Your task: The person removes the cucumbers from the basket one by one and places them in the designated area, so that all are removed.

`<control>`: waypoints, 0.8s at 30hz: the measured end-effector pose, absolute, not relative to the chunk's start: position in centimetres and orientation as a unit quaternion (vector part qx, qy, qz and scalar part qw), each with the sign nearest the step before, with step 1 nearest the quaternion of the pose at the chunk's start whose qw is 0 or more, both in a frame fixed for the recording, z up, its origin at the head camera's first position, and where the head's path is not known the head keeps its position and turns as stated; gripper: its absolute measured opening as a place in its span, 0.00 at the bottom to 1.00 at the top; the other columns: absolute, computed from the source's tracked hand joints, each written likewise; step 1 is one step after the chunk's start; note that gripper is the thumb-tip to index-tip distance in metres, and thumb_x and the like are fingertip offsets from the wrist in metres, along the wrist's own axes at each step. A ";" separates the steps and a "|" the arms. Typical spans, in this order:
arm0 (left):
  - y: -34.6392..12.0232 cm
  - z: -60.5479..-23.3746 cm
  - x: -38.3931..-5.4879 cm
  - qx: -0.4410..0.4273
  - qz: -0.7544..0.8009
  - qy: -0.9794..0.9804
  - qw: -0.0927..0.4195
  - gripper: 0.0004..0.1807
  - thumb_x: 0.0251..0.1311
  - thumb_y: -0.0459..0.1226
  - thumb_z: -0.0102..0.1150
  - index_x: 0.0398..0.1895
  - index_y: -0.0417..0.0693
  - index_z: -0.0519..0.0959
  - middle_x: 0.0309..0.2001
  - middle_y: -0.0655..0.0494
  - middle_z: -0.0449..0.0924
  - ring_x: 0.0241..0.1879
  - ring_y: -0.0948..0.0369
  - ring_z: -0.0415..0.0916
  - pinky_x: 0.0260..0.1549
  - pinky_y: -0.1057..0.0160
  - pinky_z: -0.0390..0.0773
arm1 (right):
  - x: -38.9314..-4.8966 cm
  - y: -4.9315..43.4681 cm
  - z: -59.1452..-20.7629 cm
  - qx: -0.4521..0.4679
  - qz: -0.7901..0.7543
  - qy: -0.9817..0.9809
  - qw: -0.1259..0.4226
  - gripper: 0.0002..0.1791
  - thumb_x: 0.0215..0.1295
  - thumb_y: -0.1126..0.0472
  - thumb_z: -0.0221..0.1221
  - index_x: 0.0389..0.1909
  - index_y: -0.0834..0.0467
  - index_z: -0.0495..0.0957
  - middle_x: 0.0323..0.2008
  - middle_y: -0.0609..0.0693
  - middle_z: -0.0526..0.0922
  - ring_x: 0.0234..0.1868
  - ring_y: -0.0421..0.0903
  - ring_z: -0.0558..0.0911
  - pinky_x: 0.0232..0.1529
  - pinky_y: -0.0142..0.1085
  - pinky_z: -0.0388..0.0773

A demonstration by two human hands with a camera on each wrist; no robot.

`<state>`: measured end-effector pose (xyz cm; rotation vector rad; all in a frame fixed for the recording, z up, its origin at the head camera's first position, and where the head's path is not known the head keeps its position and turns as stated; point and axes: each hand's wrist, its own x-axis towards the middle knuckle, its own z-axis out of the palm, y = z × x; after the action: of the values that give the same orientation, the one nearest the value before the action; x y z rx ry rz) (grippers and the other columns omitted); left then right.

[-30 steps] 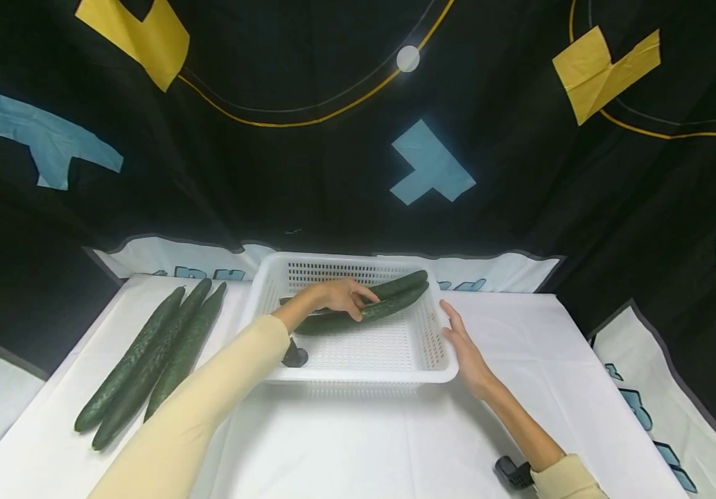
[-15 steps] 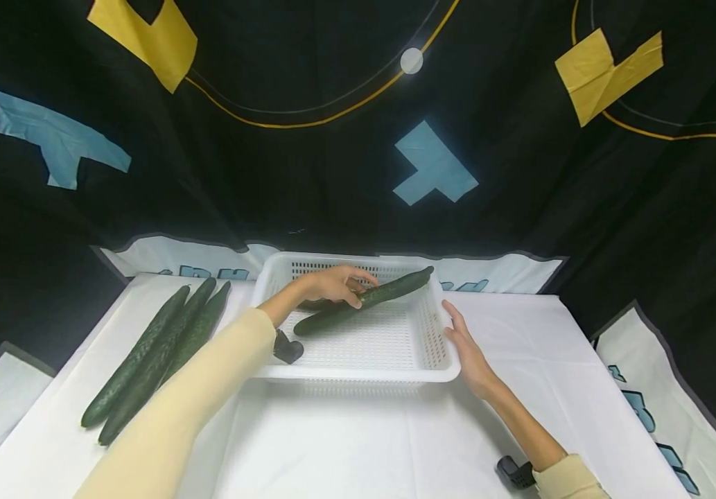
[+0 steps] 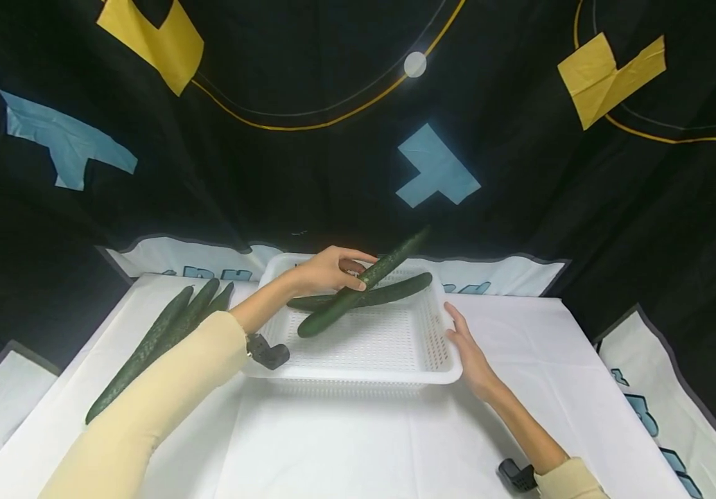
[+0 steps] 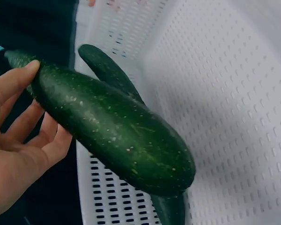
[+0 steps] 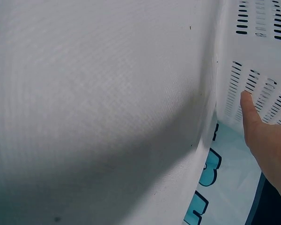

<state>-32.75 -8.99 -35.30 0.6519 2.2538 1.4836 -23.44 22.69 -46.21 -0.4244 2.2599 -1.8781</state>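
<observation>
My left hand [image 3: 323, 272] grips a long green cucumber [image 3: 391, 262] between thumb and fingers. That cucumber is held slantwise over the white perforated basket [image 3: 358, 376], its far end rising past the back rim. A second cucumber [image 3: 398, 289] lies in the basket beneath it, crossing under it in the left wrist view. My right hand [image 3: 473, 357] rests against the basket's right side with its fingers extended; in the right wrist view a straight digit of the right hand [image 5: 264, 138] touches the slotted wall.
Several cucumbers [image 3: 145, 353] lie side by side on the white-covered table [image 3: 326, 443], left of the basket and partly behind my left sleeve [image 3: 164, 402]. A black curtain [image 3: 308, 187] with yellow and blue shapes hangs behind the table.
My left hand has lifted one cucumber from beside the other, moving up and slightly left and tilting it steeper. My right hand has stayed at the basket's side.
</observation>
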 end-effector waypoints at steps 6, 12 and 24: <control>-10.2 -34.1 -31.5 0.196 0.560 0.792 0.147 0.29 0.57 0.27 0.69 0.64 0.45 0.77 0.57 0.48 0.80 0.55 0.53 0.77 0.47 0.53 0.79 | -23.3 22.7 -46.2 -0.143 -0.621 0.766 0.081 0.31 0.81 0.55 0.29 0.80 0.50 0.35 0.80 0.53 0.35 0.78 0.57 0.37 0.72 0.59 0.37; -12.0 -33.2 -29.8 0.171 0.570 0.792 0.134 0.30 0.58 0.29 0.69 0.65 0.46 0.75 0.58 0.47 0.79 0.52 0.52 0.80 0.51 0.48 0.79 | -23.2 22.7 -46.2 -0.140 -0.619 0.769 0.078 0.31 0.81 0.55 0.29 0.80 0.49 0.35 0.80 0.53 0.35 0.78 0.56 0.37 0.72 0.59 0.37; -19.5 -31.5 -25.3 0.114 0.551 0.821 0.101 0.34 0.59 0.35 0.69 0.70 0.45 0.70 0.67 0.41 0.69 0.66 0.45 0.67 0.60 0.35 0.66 | -23.4 22.6 -46.2 -0.140 -0.621 0.767 0.081 0.31 0.81 0.54 0.29 0.80 0.47 0.35 0.80 0.52 0.35 0.78 0.57 0.38 0.72 0.59 0.38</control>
<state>-25.32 -19.55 -31.47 0.3355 2.4247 1.6268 -23.37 22.56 -46.22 -0.4173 2.2910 -1.8572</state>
